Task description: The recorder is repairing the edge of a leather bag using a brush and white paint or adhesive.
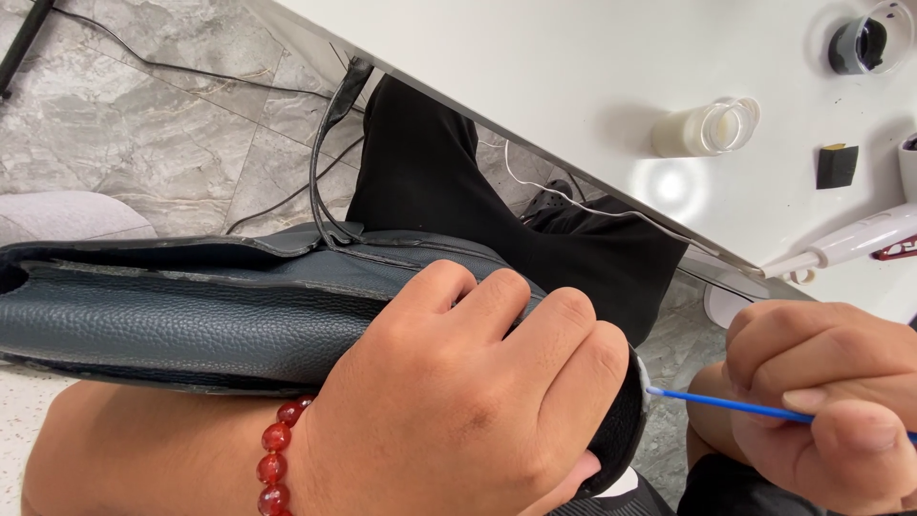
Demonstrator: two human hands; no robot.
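My left hand (478, 392) grips the end of a dark blue-grey leather bag (191, 325) that lies across my lap. A red bead bracelet (275, 459) sits on that wrist. The bag's thin black strap (330, 143) loops up toward the table edge. My right hand (831, 401) pinches a thin blue swab stick (726, 405). Its white tip (653, 390) touches the bag's edge just right of my left knuckles.
A white table (592, 86) spans the upper right. On it stand a clear jar of white liquid (705, 129), a small cup of black liquid (867, 43), a black sponge piece (837, 164) and a white handheld tool (850, 244). Cables trail over the grey marble floor (143, 105).
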